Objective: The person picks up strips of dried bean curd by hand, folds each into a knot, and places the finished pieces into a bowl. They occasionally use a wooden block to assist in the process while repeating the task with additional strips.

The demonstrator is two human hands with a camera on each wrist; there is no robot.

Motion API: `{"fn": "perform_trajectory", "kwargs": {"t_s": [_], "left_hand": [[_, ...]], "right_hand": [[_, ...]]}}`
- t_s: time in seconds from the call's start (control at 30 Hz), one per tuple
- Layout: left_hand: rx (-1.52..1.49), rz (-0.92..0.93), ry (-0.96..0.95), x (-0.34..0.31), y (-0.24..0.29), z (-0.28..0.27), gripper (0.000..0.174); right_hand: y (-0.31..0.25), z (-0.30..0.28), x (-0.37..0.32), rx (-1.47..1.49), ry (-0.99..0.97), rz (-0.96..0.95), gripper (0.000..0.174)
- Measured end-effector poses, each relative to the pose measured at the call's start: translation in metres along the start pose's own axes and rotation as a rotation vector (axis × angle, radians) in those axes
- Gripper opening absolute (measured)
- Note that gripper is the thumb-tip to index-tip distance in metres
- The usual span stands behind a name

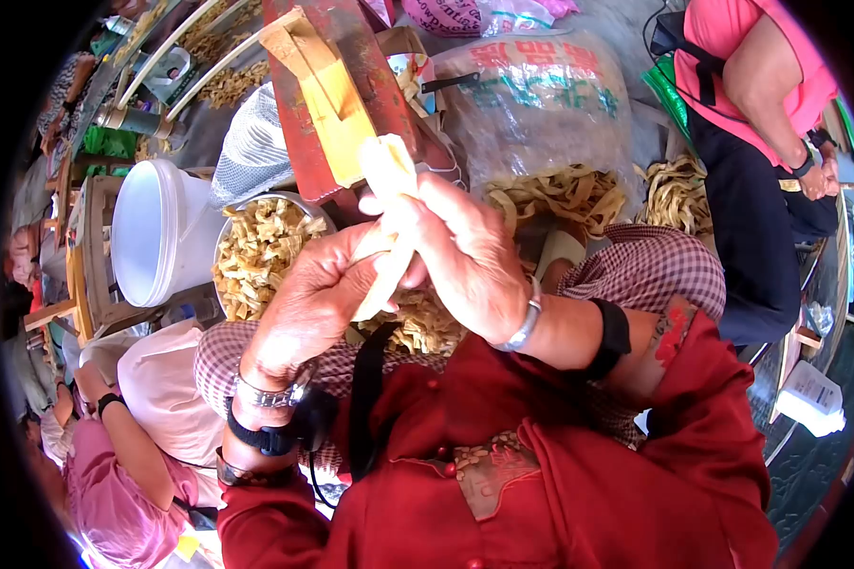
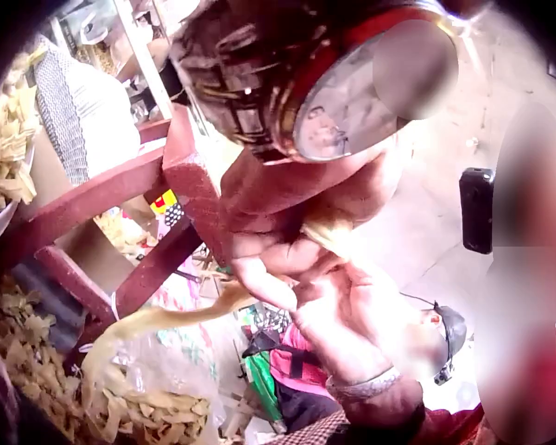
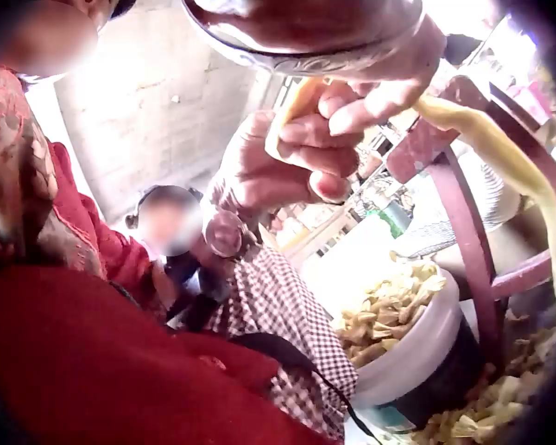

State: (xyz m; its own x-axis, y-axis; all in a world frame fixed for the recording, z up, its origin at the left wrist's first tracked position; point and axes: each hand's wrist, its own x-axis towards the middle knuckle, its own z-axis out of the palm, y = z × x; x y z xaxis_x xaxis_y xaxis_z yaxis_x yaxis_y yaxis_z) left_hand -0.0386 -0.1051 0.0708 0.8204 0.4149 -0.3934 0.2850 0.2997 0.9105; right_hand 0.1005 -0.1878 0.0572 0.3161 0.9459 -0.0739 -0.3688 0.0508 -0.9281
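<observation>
A long pale yellow strip (image 1: 389,163) is held between both hands, in front of the chest. My left hand (image 1: 315,296) pinches its lower part, with the flat end sticking out below the fingers. My right hand (image 1: 467,258) grips it higher up, thumb and fingers close to the left fingertips. In the left wrist view the strip's free length (image 2: 167,317) hangs away from the hands in a curve. The right wrist view shows the strip (image 3: 500,153) drooping on the far side, and the left hand's curled fingers (image 3: 306,139) facing the right hand.
Beyond the hands, a yellow wooden block (image 1: 332,114) lies on a red bench (image 1: 289,142). A bowl (image 1: 220,232) of cut pieces stands beside a white bucket (image 1: 176,232). A clear plastic bag (image 1: 550,119) holds more strips. People sit on both sides.
</observation>
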Motion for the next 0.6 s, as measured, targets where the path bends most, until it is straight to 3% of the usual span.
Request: {"fn": "perform_trajectory", "kwargs": {"t_s": [0.07, 0.13, 0.23, 0.33, 0.4, 0.43, 0.5, 0.53, 0.57, 0.6], "left_hand": [[0.175, 0.044, 0.052, -0.003, 0.001, -0.004, 0.017], [0.450, 0.126, 0.174, -0.011, 0.008, -0.003, 0.016], [1.184, 0.779, 0.467, -0.010, 0.011, -0.004, 0.014], [1.054, 0.843, 0.479, -0.012, 0.009, 0.002, 0.018], [0.979, 0.754, 0.398, -0.015, 0.006, -0.003, 0.020], [0.940, 0.717, 0.360, -0.015, 0.002, -0.006, 0.020], [0.592, 0.543, 0.339, -0.012, -0.005, -0.008, 0.015], [0.424, 0.462, 0.329, -0.012, -0.007, -0.009, 0.015], [0.259, 0.372, 0.318, -0.014, -0.008, -0.010, 0.015], [0.047, 0.376, 0.231, -0.012, -0.001, -0.011, 0.019]], "right_hand": [[0.015, 0.003, 0.005, 0.056, 0.023, 0.052, 0.019], [0.015, 0.000, 0.009, -0.160, 0.004, 0.010, 0.021], [0.024, 0.003, 0.014, -0.253, -0.106, -0.103, 0.027], [0.021, -0.006, 0.014, -0.229, -0.351, 0.073, 0.028], [0.012, -0.010, 0.016, -0.260, -0.445, 0.123, 0.030], [0.020, -0.015, 0.018, -0.390, -0.518, -0.038, 0.031], [0.024, -0.011, 0.013, -0.108, -0.436, 0.043, 0.033], [0.013, -0.020, 0.017, -0.420, -0.509, -0.064, 0.033], [0.013, -0.018, 0.017, -0.390, -0.452, -0.146, 0.026], [0.007, -0.017, 0.016, -0.386, -0.437, -0.105, 0.025]]}}
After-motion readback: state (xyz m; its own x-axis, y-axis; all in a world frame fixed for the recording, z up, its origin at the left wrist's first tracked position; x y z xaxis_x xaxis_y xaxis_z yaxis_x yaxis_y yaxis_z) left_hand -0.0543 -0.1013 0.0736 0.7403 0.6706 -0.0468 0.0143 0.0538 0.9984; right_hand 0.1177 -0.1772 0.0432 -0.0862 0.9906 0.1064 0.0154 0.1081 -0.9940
